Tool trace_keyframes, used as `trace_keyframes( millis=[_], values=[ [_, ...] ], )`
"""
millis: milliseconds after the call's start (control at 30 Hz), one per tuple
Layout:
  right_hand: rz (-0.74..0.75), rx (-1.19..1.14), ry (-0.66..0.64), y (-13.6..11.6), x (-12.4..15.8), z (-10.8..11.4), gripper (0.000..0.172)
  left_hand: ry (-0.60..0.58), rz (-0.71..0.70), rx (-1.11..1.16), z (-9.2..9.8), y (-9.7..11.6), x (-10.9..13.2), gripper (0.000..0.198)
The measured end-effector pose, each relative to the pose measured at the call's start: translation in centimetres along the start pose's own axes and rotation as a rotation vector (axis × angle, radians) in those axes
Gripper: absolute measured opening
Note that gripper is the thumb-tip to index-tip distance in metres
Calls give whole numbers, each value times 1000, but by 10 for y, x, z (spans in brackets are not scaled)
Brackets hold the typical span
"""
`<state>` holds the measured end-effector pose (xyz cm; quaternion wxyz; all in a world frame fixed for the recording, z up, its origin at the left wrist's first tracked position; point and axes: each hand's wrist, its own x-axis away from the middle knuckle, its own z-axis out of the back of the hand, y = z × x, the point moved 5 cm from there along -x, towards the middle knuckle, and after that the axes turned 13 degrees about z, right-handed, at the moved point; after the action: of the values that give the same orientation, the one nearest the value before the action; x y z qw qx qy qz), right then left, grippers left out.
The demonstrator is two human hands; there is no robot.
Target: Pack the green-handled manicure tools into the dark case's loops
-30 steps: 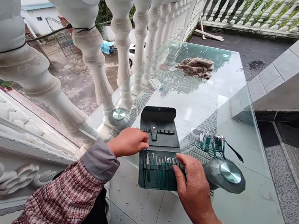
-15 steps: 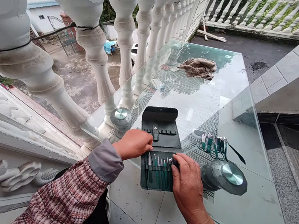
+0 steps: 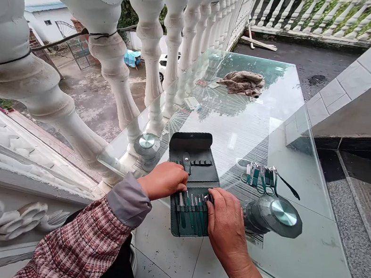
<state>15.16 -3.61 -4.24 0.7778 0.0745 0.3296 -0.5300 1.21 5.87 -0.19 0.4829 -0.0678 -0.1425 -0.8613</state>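
Shifted leftward since the earlier frame, the right hand (image 3: 227, 228) is curved over the tools (image 3: 190, 212) of an open black manicure case (image 3: 193, 169) lying on the glass counter (image 3: 244, 130). The left hand (image 3: 163, 180) is laid at the case's middle; whether either hand grips cannot be told.

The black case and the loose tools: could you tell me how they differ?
The case lies open under the left hand and right hand, while the loose tools lie untouched to its right. The case is flat and black; the tools are a green-and-silver cluster. Both rest on the glass tabletop.
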Motion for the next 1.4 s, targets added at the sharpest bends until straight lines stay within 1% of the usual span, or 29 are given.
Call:
trace_keyframes(
  millis=[267,400,533,600,667,767,833,1133,1400],
  values=[
    [0,-6,-16,0,0,-1,30,33,-14,-18,-1,4,3,15],
    [-1,4,-23,0,0,-1,29,44,-39,-49,-2,9,6,18],
    [-12,6,-21,-1,-1,0,30,21,-71,-52,-2,15,8,17],
    [-12,5,-20,-1,-1,0,31,15,-68,-27,-1,14,9,13],
    [-10,2,-20,-1,-1,0,30,35,-44,6,2,10,10,7],
    [-2,6,-11,-1,0,0,30,68,-3,10,6,1,10,15],
    [7,16,-9,-1,-1,0,29,68,1,-16,5,-1,10,17],
    [30,20,0,-2,-2,1,27,43,-58,-83,-1,5,11,16],
    [44,39,-4,-2,-1,1,27,44,-55,-90,-1,5,12,13]
  ],
)
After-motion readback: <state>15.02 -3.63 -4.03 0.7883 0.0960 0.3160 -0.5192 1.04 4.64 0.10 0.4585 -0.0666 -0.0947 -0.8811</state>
